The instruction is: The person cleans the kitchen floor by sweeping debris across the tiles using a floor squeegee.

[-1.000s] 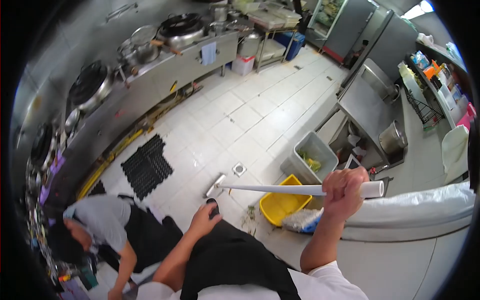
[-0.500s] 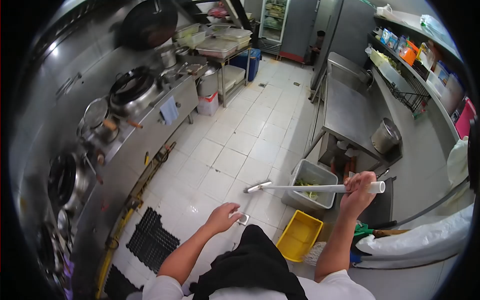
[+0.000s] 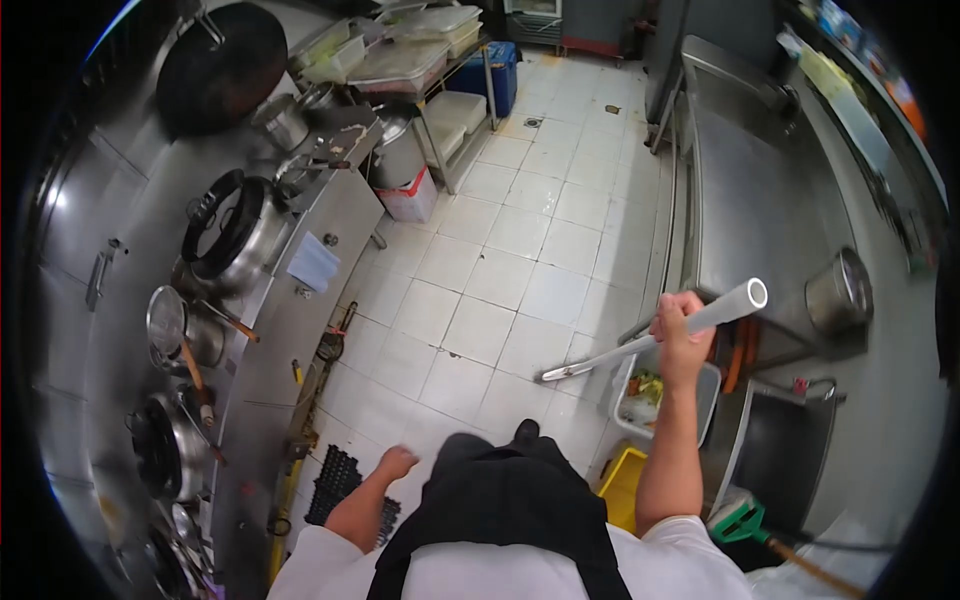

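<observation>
"Where's the white pole sitting in the grip?"

"The right hand is wrapped firmly around it, close to the upper end. A short stretch with the open tube mouth sticks out past the fist; the longer part slopes down and left to its flat head, low over the tiled floor."

"And the left hand?"

"Out near the black mat, well apart from the pole. It's blurred, so I can't tell whether the fingers are spread or curled."

"Count for me."

"2 hands, 1 pole. 1 pale bin with vegetable scraps inside, 1 yellow tub just beside it, 1 green-headed tool with a wooden handle. Further off, 1 steel pot at the right, and at the left 1 light-blue cloth and 1 big black wok against the wall."
</observation>
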A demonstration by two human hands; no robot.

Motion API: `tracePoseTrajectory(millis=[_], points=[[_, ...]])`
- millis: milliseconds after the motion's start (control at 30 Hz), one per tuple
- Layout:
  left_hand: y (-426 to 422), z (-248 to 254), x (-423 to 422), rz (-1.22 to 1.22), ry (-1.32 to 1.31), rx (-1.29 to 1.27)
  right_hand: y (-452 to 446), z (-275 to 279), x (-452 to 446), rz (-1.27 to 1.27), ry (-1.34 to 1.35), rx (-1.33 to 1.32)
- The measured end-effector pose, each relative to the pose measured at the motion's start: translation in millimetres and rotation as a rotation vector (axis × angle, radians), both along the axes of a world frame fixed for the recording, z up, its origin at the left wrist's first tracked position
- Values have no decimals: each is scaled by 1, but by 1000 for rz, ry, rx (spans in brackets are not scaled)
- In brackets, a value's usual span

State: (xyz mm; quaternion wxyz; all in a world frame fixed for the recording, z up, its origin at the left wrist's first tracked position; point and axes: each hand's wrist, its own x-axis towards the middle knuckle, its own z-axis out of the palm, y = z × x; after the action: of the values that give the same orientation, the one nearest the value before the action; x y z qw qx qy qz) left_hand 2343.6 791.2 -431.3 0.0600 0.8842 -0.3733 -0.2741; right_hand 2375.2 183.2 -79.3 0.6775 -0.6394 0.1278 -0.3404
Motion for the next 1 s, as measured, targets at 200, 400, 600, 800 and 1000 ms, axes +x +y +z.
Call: tracePoseTrajectory(millis=[200, 400, 600, 800, 1000], points=[[31, -8, -43, 1261, 914, 393, -42, -46, 164, 108, 192, 35], [-71, -68, 141, 792, 1064, 365, -125, -31, 301, -351, 134, 5], [-271, -67, 566, 461, 263, 266, -211, 85, 379, -585, -71, -257], [-503, 85, 865, 610, -29, -572, -302, 87, 457, -549, -188, -180], [-601, 68, 924, 621, 256, -495, -417, 44, 603, -497, -93, -113]])
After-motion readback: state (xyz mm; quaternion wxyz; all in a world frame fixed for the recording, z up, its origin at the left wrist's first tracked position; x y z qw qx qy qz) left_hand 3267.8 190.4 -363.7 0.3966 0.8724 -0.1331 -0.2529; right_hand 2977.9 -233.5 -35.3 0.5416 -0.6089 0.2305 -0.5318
